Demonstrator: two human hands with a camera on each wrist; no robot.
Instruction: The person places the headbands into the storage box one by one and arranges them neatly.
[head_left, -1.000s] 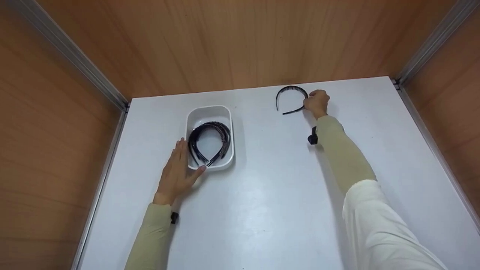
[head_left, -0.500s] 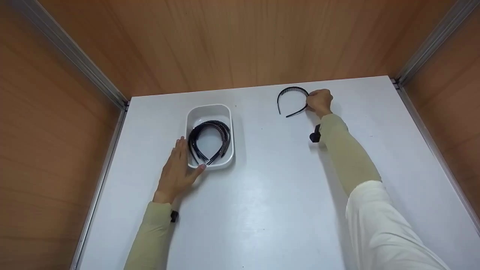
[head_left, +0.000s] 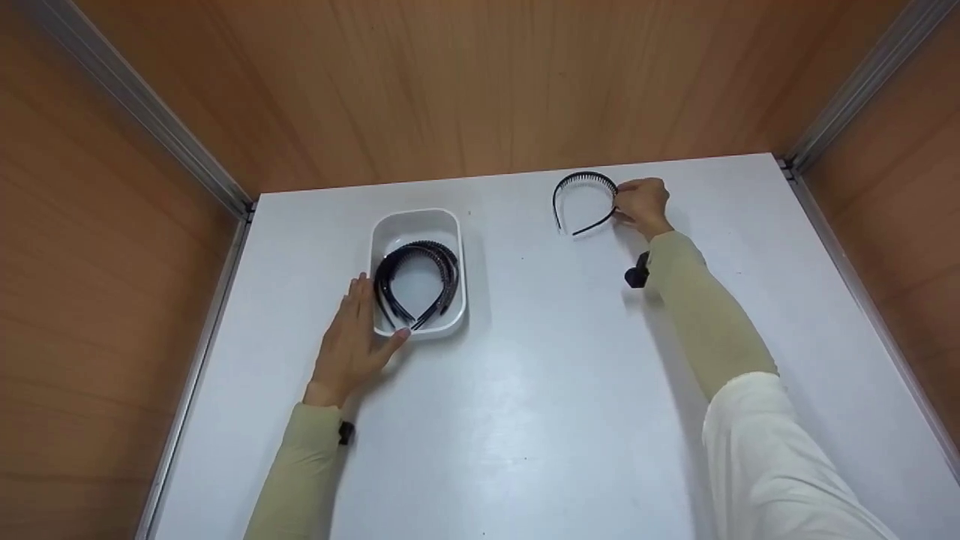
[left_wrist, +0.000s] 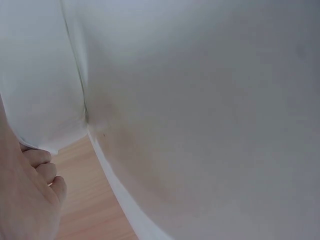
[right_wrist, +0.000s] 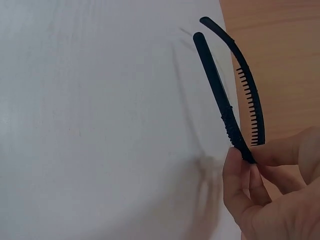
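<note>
A black toothed headband [head_left: 585,177] is pinched at its right side by my right hand [head_left: 643,204], near the back edge of the table. In the right wrist view the thumb and fingers grip the headband [right_wrist: 216,80], its two ends pointing up and away. Left of the middle stands a white rectangular tub [head_left: 416,219] with several black headbands [head_left: 386,277] nested together inside. My left hand [head_left: 349,345] rests along the tub's left side, fingers straight, the thumb at its near rim. The left wrist view shows part of the left hand [left_wrist: 30,195] beside the white tub [left_wrist: 42,75].
The white table [head_left: 495,420] is bounded by a wooden panel [head_left: 480,90] at the back and others at both sides. Metal rails [head_left: 847,90] run up the corners.
My right hand has shifted slightly right, and the headband in it has tilted a little, its ends dipping toward me. The left hand and tub have stayed put.
</note>
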